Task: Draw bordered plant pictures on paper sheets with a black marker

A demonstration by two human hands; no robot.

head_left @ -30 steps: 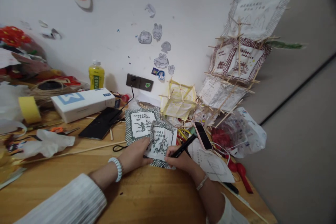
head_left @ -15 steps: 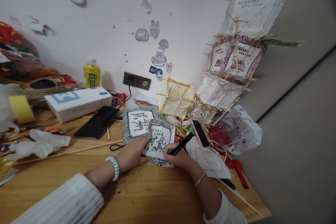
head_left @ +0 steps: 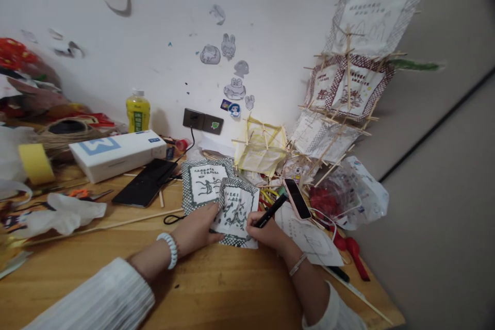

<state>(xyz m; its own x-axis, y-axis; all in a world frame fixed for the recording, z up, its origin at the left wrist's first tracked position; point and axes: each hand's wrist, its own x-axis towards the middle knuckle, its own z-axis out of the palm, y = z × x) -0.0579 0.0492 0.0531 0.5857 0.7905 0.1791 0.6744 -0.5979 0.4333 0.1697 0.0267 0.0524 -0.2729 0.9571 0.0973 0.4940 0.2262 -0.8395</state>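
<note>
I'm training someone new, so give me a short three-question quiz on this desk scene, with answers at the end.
1. Which hand holds the black pen?
2. True or false: the left hand touches the front patterned sheet.
3. Which is nearest the black pen: (a) yellow bottle, (b) pink-edged phone, (c) white box?

Key:
1. The right hand.
2. True.
3. b.

Black pen: hidden at near end by right hand
Far drawing: partly covered by near drawing
Lettering: too small to read
Left sleeve: cut off near
</note>
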